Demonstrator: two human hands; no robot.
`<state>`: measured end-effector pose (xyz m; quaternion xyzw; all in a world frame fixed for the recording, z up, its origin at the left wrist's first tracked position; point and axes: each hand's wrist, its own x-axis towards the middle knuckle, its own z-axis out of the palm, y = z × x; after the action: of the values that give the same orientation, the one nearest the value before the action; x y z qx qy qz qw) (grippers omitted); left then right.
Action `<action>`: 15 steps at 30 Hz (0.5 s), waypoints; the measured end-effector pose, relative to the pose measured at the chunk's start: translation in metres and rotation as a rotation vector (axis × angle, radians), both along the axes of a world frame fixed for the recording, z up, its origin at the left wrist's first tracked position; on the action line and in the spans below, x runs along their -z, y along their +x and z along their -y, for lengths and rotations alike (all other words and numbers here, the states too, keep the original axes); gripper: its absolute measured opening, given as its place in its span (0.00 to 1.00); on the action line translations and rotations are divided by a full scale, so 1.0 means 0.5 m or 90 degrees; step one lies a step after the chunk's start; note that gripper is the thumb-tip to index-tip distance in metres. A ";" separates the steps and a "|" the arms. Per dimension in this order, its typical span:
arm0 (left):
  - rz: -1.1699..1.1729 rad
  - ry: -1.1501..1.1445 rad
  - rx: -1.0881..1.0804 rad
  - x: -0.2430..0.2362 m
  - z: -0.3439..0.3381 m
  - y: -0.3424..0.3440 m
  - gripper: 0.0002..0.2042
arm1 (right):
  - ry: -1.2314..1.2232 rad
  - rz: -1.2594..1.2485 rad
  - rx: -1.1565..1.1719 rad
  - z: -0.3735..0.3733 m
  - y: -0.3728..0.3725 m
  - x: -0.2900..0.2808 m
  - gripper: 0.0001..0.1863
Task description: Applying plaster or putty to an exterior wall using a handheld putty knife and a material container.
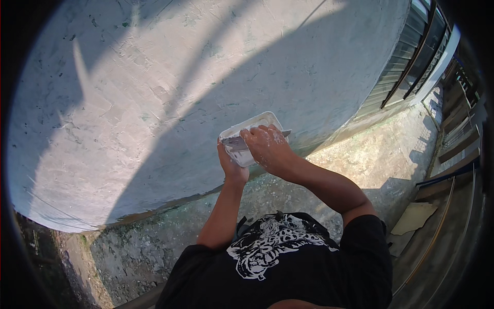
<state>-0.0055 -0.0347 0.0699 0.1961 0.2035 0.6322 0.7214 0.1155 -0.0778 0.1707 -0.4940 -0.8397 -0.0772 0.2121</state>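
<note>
A shallow white plastic tub with white paste smeared inside is held up in front of my chest. My left hand is closed round the tub's near left side, its fingers partly hidden beneath. My right hand, flecked with white, grips a putty knife whose wide grey blade lies over the tub's opening at the left. A bit of the tool sticks out past the hand on the right. Ahead stands a wall with patchy whitish plaster, its surface rough and streaked; neither hand touches it.
A louvred window with dark bars is set in the wall at the far right. Rough concrete ground runs along the wall's foot. Boards and a pale broken panel lie along the right side. Sunlight and shadow cross the wall.
</note>
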 end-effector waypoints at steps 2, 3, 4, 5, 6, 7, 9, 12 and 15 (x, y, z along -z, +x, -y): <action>0.035 -0.012 0.008 0.000 0.009 0.006 0.19 | -0.031 0.001 0.014 -0.007 -0.005 -0.002 0.21; 0.034 -0.012 0.008 -0.003 0.012 0.009 0.19 | -0.018 -0.011 0.021 -0.010 -0.008 0.001 0.19; 0.037 -0.021 0.006 -0.007 0.015 0.011 0.18 | -0.005 -0.022 0.028 -0.012 -0.008 0.004 0.17; 0.041 -0.028 0.005 -0.013 0.017 0.013 0.18 | -0.004 -0.023 0.029 -0.014 -0.007 0.006 0.17; 0.041 -0.027 0.006 -0.010 0.017 0.013 0.18 | 0.027 -0.034 0.027 -0.015 -0.004 0.008 0.16; 0.026 -0.003 0.000 -0.004 0.017 0.013 0.19 | 0.059 -0.045 0.025 -0.016 -0.001 0.008 0.16; 0.012 0.025 -0.012 -0.005 0.013 0.008 0.19 | 0.023 -0.064 0.025 -0.023 0.012 -0.032 0.17; 0.003 0.012 -0.008 -0.018 0.017 0.004 0.20 | -0.012 -0.097 0.008 -0.033 0.043 -0.048 0.18; 0.009 -0.018 0.012 -0.021 0.013 0.002 0.20 | 0.031 -0.090 -0.033 -0.045 0.053 -0.025 0.15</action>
<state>-0.0046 -0.0411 0.0803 0.1834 0.2058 0.6241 0.7311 0.1419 -0.0552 0.1833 -0.4711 -0.8331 -0.0571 0.2843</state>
